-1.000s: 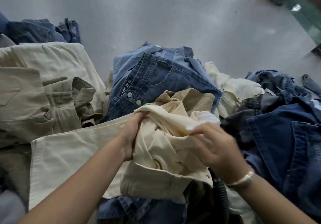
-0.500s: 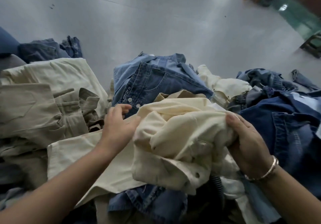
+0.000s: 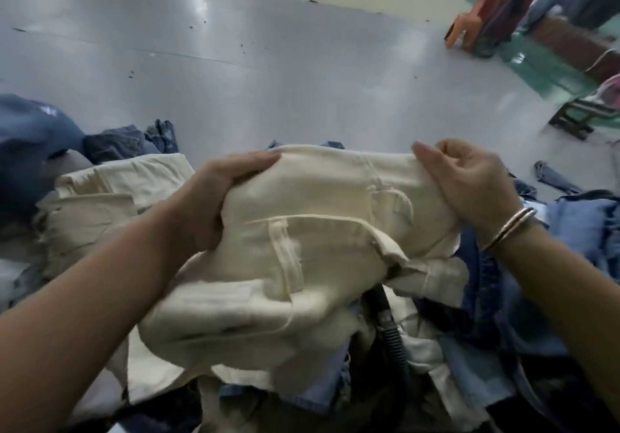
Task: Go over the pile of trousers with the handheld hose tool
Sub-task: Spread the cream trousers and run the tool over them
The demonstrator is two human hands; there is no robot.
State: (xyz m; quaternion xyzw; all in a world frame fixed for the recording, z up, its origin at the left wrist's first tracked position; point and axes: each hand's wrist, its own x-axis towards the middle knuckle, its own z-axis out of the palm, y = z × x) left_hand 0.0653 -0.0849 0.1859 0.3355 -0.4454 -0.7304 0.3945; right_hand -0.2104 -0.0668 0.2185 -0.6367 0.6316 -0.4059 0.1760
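Both hands gripping bunched cream cotton trousers (image 3: 322, 231): left hand (image 3: 214, 207) clutching left edge, right hand (image 3: 469, 187) pinching top right. Black ribbed hose tool (image 3: 389, 325) lying underneath, probably snagging if yanking.

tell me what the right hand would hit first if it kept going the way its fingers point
Probably nothing solid: the right hand, gripping the cream cotton trousers, points left along their top edge, towards the left hand. Depth is unclear.

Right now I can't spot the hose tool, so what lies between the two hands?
In the head view, the cream trousers stretch between the left hand and right hand, both gripping them. The black hose shows below, unheld.
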